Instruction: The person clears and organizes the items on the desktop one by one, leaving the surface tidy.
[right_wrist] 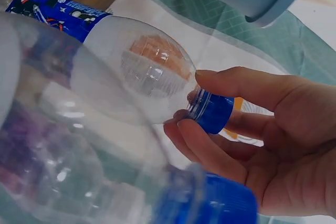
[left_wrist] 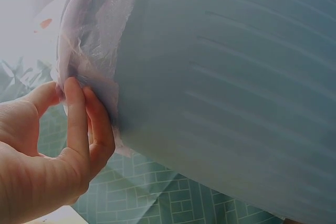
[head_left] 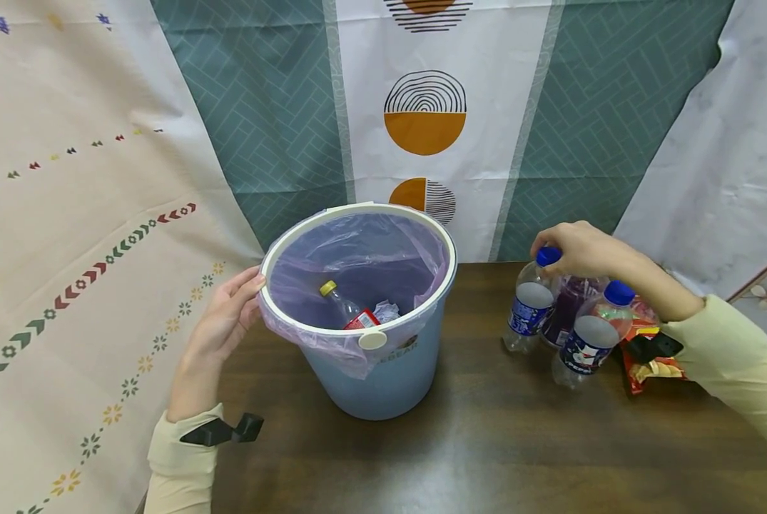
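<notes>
A blue trash bin (head_left: pixel 383 389) with a white rim stands on the table, lined with a translucent purple bag (head_left: pixel 351 243). At its left side my left hand (head_left: pixel 225 314) pinches the lined rim, thumb and fingertips on the bag's folded edge (left_wrist: pixel 86 66). Over to the right, my right hand (head_left: pixel 578 248) grips a clear plastic bottle (head_left: pixel 529 307) by its neck, just under the blue cap (right_wrist: pixel 214 109). That bottle is upright, with a blue label. Beside it are a second blue-capped bottle (head_left: pixel 590 343) and a purple-labelled bottle (head_left: pixel 569 307), partly hidden.
Inside the bin lie a yellow-capped bottle (head_left: pixel 341 303) with a red label and crumpled paper (head_left: pixel 386 312). A red snack packet (head_left: pixel 658 368) lies under the right forearm. Behind the brown table (head_left: pixel 486 442) hangs a patterned cloth (head_left: pixel 280 93).
</notes>
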`<state>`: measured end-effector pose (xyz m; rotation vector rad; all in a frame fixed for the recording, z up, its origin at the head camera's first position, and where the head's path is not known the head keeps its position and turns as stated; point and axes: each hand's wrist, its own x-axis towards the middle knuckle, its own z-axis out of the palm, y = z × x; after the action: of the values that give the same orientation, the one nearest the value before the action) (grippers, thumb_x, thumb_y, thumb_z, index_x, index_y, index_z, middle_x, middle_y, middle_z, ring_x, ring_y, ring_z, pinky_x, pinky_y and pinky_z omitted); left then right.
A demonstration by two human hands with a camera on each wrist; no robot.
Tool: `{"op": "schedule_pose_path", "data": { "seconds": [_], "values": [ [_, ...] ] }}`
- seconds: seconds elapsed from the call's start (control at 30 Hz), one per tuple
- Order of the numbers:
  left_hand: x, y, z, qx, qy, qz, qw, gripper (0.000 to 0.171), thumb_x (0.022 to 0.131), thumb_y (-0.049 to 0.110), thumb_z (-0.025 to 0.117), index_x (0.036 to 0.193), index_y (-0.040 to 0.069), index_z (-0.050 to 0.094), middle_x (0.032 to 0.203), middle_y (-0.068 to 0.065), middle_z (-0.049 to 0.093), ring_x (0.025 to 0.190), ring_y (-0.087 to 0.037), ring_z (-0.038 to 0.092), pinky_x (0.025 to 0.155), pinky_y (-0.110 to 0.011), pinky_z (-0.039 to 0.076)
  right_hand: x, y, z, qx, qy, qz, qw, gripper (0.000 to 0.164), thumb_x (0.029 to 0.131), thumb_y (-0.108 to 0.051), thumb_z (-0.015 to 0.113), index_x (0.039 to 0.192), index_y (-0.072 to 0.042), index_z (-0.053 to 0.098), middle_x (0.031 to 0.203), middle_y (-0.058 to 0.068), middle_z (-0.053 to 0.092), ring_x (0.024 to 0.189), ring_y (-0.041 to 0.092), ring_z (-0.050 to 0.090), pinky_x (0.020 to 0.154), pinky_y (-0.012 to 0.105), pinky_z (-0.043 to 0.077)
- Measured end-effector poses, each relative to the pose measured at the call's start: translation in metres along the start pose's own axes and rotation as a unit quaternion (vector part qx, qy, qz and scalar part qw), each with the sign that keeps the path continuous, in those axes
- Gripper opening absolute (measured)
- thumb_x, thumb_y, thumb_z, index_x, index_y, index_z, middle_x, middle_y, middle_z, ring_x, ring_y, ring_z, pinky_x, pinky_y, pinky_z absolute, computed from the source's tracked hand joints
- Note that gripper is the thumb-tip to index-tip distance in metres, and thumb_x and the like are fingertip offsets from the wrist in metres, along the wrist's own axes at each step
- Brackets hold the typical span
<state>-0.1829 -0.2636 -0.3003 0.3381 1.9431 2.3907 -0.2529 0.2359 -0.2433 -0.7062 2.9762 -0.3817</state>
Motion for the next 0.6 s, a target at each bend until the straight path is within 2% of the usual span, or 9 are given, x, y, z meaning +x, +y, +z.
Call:
{"op": "schedule_pose_path", "data": {
  "seconds": [0.33,0.6],
  "values": [
    [0.000,0.000,0.000,-0.008,0.007,-0.004,0.9999,0.025,0.095,0.010,0.044,0.120,0.004,0.047,0.096,0.001,0.063,0.079,-0.007,0.065,0.066,-0.015,0.054,0.001,-0.015,-0.022,-0.021,0.031,-0.012,0.999,0.029,0.076,-0.015,0.071,0.103,-0.007,0.064,0.095,0.015,0.066,0.074,0.020,0.061,0.064,0.038,0.057],
    [0.001,0.000,0.001,-0.017,0.006,-0.006,0.9998,0.025,0.095,0.009,0.044,0.120,0.003,0.045,0.095,0.001,0.062,0.078,-0.007,0.065,0.065,-0.014,0.054,0.001,-0.028,-0.043,-0.028,0.064,-0.017,0.997,0.038,0.080,-0.019,0.069,0.114,-0.007,0.058,0.097,0.021,0.066,0.072,0.021,0.062,0.065,0.040,0.057]
  ]
}}
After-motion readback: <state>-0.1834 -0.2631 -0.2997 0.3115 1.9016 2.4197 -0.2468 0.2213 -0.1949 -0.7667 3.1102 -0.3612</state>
